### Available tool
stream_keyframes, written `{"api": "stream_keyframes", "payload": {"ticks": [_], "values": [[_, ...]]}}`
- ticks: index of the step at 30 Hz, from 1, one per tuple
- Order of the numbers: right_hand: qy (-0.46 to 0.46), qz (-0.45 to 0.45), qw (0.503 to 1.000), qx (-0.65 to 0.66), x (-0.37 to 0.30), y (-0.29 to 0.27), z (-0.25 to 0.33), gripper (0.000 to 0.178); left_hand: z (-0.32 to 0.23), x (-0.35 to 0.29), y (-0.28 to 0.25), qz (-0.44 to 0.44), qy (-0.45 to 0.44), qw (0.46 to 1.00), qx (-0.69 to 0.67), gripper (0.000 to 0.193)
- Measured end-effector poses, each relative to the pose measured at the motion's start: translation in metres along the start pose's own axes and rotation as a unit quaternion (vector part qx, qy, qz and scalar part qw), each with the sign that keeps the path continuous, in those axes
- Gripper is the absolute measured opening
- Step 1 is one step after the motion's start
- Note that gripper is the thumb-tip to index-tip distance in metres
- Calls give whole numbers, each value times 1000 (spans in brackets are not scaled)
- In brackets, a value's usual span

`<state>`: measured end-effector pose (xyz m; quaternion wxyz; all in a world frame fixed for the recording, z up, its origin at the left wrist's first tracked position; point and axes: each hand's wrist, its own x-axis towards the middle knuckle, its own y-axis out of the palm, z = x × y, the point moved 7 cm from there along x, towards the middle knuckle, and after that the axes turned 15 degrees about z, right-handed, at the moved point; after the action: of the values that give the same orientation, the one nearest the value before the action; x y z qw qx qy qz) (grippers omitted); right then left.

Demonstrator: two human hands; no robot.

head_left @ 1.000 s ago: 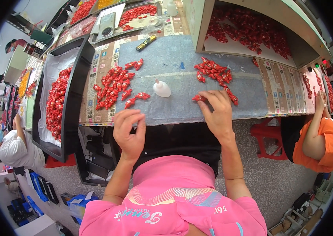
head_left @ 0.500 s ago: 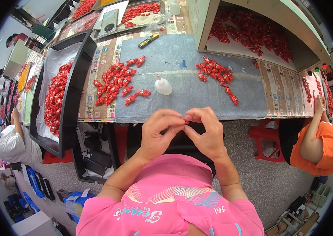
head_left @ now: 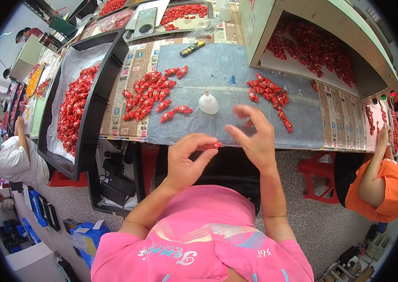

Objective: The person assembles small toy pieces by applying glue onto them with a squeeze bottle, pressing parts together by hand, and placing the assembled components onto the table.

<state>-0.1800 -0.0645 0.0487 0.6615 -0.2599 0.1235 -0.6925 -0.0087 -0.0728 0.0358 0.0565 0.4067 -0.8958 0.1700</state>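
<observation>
Just off the table's front edge, my left hand [head_left: 185, 157] pinches a small red plastic piece [head_left: 212, 145] between thumb and fingertips. My right hand [head_left: 257, 134] is apart from it, thumb and fingers spread, slightly blurred, with nothing visible in it. Beyond it on the blue-grey mat [head_left: 199, 127] stands a small white squeeze bottle [head_left: 208, 103] with a thin tip, not touched. A pile of small red figures [head_left: 149, 96] lies left of the bottle, and a smaller group of red pieces [head_left: 269, 91] lies to the right.
A black tray [head_left: 96, 103] of red figures stands at left. A boxy shelf [head_left: 262, 35] holding more red pieces rises at right. Behind are a yellow-black marker-like tube [head_left: 192, 48], a phone [head_left: 145, 21] and a metal tray [head_left: 208, 19]. People sit on both sides.
My right hand has parted from the left and moved forward toward the squeeze bottle, its fingers spreading. My left hand keeps the red piece. The view has shifted slightly.
</observation>
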Motion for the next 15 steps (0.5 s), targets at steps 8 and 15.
{"api": "stream_keyframes", "payload": {"ticks": [8, 15], "values": [[-84, 10, 996, 24, 43, 36, -9, 48, 46, -11, 2, -27, -158, 876, -455, 31], [-9, -10, 989, 149, 5, 7, -17, 40, 48, -9, 6, -11, -168, 826, -538, 29]]}}
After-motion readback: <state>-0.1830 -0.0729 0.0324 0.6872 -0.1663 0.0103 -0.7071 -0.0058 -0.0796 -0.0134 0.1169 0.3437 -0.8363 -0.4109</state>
